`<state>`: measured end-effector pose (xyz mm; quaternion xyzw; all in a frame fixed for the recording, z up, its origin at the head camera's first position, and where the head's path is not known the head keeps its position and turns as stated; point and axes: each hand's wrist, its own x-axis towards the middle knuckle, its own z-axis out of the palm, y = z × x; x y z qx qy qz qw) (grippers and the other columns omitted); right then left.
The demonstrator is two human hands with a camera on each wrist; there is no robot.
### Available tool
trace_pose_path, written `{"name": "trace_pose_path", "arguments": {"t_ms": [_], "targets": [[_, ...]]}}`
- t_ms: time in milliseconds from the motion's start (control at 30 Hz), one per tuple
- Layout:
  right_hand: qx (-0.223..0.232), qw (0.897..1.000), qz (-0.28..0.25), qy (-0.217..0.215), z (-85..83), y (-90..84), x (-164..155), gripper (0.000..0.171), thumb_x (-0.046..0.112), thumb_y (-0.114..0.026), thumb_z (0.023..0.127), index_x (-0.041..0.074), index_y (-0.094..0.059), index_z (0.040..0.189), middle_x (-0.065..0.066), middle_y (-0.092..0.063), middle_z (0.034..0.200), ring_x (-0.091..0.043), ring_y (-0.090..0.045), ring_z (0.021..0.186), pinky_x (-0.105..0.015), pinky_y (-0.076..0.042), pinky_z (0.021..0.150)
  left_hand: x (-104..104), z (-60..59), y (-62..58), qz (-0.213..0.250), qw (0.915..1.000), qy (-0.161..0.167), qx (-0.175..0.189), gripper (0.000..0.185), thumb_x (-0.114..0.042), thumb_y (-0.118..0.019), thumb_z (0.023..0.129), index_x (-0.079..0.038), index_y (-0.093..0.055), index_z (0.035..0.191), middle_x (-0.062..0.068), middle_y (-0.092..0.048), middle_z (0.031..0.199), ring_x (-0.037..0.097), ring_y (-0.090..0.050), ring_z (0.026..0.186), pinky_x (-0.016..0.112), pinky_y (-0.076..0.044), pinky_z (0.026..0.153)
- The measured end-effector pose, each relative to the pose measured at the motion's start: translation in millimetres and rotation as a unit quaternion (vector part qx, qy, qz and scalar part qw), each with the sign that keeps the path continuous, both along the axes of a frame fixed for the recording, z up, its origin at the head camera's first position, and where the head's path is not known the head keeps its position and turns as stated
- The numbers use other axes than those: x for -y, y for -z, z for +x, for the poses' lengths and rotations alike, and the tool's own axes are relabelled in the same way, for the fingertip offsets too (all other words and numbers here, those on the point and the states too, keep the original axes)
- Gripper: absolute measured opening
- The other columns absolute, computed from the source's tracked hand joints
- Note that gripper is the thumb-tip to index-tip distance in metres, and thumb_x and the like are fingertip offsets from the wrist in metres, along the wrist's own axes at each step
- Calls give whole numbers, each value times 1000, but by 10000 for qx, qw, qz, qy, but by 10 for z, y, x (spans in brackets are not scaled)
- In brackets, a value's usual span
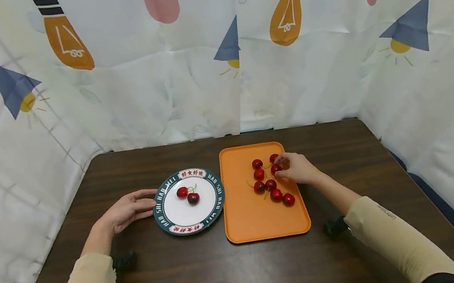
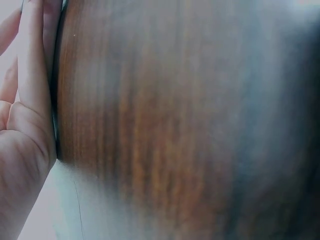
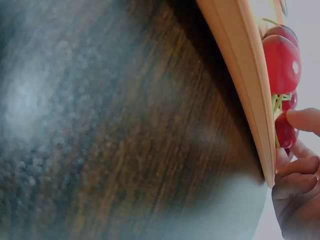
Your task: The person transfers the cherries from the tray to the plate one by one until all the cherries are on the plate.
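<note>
My right hand (image 1: 297, 168) reaches over the right side of an orange tray (image 1: 255, 224). Its thumb and fingertips pinch a dark red cherry (image 1: 275, 169), which shows as a cherry (image 3: 286, 131) between the digits in the right wrist view. Several other red cherries (image 1: 270, 185) with green stems lie about it on the tray. At the left rim of a round plate (image 1: 189, 212), my left hand (image 1: 130, 210) rests with its fingers extended, touching the edge. Two cherries (image 1: 193, 198) sit on the plate's white middle. The left wrist view shows the left hand (image 2: 27, 100) without the plate.
Plate and tray stand side by side on a dark brown wooden table (image 1: 176, 277), the plate to the left. A white printed curtain (image 1: 186, 94) hangs behind the table and along both sides.
</note>
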<state>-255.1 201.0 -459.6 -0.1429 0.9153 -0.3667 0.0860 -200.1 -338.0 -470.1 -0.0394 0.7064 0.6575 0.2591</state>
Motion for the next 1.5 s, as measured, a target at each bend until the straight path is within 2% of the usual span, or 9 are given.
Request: {"name": "trace_pose_path", "arguments": {"t_ms": [167,333,600,967,1167,1367,1500], "targets": [[177,9996,-181,102,54,43,-91,31,22,-76,94,6,-67,119,-13,-66,109,-30,-59,98,-36,-56,76,-20,32,36,-29,10000,-2,40,68,-16,-69,100,2,-36,156,17,-54,138,20,-68,111,40,-54,97],[202,9990,-361,178,33,-19,-130,34,25,-75,95,7,-66,122,-13,-65,112,-32,-59,104,-40,-54,83,-46,18,52,-35,10000,29,-56,67,-16,-69,100,2,-37,156,17,-53,139,19,-67,111,39,-54,97],[-116,9985,-506,-169,-12,-216,17,34,27,-75,95,10,-67,123,-9,-67,113,-29,-57,99,-37,-52,76,-34,40,39,-86,10000,24,-18,68,-16,-69,100,2,-35,157,15,-54,138,19,-67,111,39,-55,97],[-87,9961,-727,-498,-1,-333,265,31,22,-75,95,10,-67,123,-6,-64,114,-29,-57,108,-42,-49,92,-15,50,4,-160,9998,-11,-148,68,-16,-69,100,2,-35,157,18,-53,139,18,-67,110,38,-55,97],[-157,9941,-846,-654,-18,-388,387,28,23,-75,95,13,-67,120,-4,-64,112,-31,-58,101,-41,-52,84,-13,22,-7,-207,9996,-31,-180,66,-15,-69,100,0,-37,156,14,-56,137,19,-67,109,38,-55,96],[-150,9902,-937,-1022,-21,-377,508,26,22,-73,97,12,-67,120,-3,-65,113,-30,-61,102,-37,-54,83,-19,24,-4,-247,9995,-27,-176,68,-17,-70,100,1,-37,156,15,-56,137,19,-67,109,38,-56,96],[-153,9896,-929,-1086,-7,-360,619,27,21,-74,95,11,-67,120,-3,-66,114,-29,-61,102,-37,-56,82,-19,35,2,-282,9994,12,-206,68,-16,-69,100,1,-36,156,15,-57,137,19,-67,110,38,-56,96]]}}
